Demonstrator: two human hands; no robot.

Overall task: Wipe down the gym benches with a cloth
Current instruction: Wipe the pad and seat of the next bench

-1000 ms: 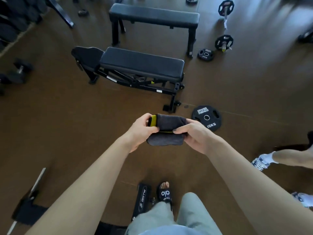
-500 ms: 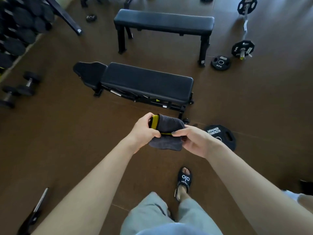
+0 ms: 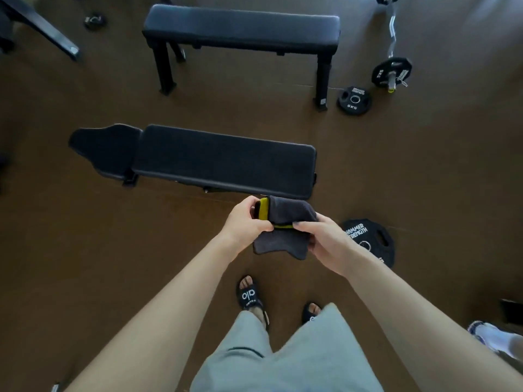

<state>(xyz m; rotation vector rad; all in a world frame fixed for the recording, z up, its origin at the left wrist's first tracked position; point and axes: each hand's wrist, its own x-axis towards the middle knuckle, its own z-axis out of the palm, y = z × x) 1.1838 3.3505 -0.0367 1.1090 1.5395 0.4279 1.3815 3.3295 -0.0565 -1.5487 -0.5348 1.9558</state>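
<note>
Brown gym floor (image 3: 85, 250) lay under us. We held folded grey cloth (image 3: 283, 222) chest-high, left hand (image 3: 244, 222) pinching yellow-edged end, right hand (image 3: 322, 239) gripping other side; likely readying pad for wiping. Near bench (image 3: 220, 162) sat just beyond hands, untouched. Far bench (image 3: 240, 26) stood behind it, well apart.
</note>
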